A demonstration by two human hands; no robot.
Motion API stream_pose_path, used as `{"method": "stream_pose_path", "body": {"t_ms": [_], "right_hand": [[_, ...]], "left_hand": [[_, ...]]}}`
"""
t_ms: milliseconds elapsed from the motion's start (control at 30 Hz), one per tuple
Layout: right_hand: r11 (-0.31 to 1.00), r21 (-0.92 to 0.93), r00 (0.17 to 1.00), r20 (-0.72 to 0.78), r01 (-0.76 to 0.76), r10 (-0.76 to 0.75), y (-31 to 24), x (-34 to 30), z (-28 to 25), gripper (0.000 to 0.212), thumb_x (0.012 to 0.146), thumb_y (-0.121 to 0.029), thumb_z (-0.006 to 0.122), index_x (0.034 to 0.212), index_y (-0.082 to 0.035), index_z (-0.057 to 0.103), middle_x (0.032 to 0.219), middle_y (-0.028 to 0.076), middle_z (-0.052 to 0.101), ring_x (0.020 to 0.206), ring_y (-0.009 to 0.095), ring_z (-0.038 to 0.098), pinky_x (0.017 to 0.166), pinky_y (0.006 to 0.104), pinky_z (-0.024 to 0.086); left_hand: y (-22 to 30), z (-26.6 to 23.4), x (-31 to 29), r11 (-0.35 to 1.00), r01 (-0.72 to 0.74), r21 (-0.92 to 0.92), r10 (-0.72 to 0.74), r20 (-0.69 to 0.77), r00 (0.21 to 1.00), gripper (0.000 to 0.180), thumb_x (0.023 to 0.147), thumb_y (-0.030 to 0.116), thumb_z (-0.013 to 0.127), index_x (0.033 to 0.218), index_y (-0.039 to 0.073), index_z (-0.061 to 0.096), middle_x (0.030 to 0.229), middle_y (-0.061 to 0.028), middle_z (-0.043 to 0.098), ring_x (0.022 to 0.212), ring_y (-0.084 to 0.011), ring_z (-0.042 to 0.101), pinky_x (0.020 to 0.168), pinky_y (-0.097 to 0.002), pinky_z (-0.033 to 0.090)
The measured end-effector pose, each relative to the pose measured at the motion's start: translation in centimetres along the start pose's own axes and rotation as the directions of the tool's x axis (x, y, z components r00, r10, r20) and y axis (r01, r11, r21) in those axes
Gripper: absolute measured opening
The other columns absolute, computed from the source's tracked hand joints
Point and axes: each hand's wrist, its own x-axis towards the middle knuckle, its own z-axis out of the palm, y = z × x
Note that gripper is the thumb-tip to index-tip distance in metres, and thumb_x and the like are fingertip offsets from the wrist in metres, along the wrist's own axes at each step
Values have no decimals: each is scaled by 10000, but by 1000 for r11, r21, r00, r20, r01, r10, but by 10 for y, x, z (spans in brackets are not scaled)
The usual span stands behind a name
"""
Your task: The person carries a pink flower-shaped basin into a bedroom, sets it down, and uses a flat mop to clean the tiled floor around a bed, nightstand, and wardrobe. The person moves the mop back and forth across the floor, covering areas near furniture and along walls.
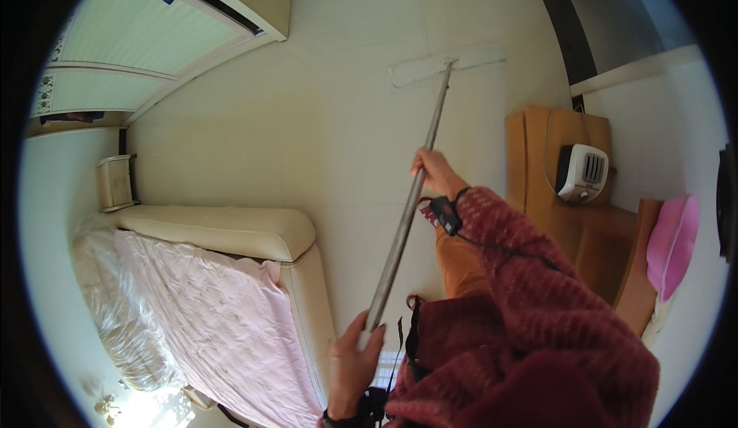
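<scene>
A flat mop with a long metal pole (405, 224) slants up and away from me. Its wide whitish mop head (447, 65) lies flat on the pale tiled floor ahead, its outline faint against the tiles. Near the pole's lower end, my left hand (355, 363) is wrapped around the light-coloured grip. Higher up, about midway along, my right hand (437, 170) closes round the same pole. A black device is strapped at each wrist, and a dark red fuzzy sleeve covers my right arm.
On the left stands a cream bed frame (223, 224) with a pink quilted cover (207, 297). Beyond it is a sliding-door wardrobe (146, 36). At right, a wooden cabinet (519, 163) carries a white heater (584, 173); a pink cushion (673, 243) sits nearer me. Pale floor tiles (338, 120) stretch between.
</scene>
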Motion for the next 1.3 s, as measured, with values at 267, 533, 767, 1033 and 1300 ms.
{"method": "stream_pose_path", "body": {"t_ms": [267, 533, 767, 1033, 1300], "right_hand": [[955, -260, 989, 9, -141, 148, 17, -50, 42, 282, 814, -117, 378, 583, 18, 468, 547, 166, 521, 510, 240, 523, 446, 336, 418], [899, 62, 901, 22, -433, 433, 56, -77, 95, 133, 793, -29, 408, 672, 27, 407, 608, 134, 457, 547, 272, 493, 562, 421, 498], [974, 152, 984, -26, -170, 176, 5, 25, 76, 163, 813, -61, 413, 670, 15, 431, 582, 127, 452, 499, 252, 479, 497, 395, 450], [925, -56, 925, -89, -375, 370, 122, -16, 157, 173, 829, -71, 377, 703, 43, 409, 629, 163, 468, 560, 297, 518, 539, 431, 479], [700, -64, 702, -8, -711, 712, 259, -56, 303, 78, 792, -5, 389, 716, 12, 387, 654, 118, 428, 595, 246, 469, 598, 428, 484]], "left_hand": [[51, -73, -34, 945, 326, 9, -326, 73, 942, 411, 805, 181, 642, 1131, -51, 552, 1041, -151, 618, 949, -176, 554, 833, -292, 431], [57, -132, -58, 896, 421, -141, -433, -68, 899, 313, 795, 111, 637, 1067, -39, 598, 896, -74, 638, 832, -123, 546, 765, -264, 439], [35, -92, 40, 995, 89, 45, -88, -30, 996, 299, 762, 121, 657, 1019, -16, 590, 761, -165, 638, 682, -162, 616, 640, -288, 474], [-14, -226, -6, 957, 289, 11, -289, -18, 957, 312, 798, 153, 639, 1060, -11, 598, 833, -123, 648, 767, -126, 563, 705, -287, 456], [-65, -326, -84, 872, 471, -133, -489, -209, 847, 319, 796, 139, 623, 1077, -6, 583, 871, -142, 643, 806, -171, 582, 739, -297, 456]]}}
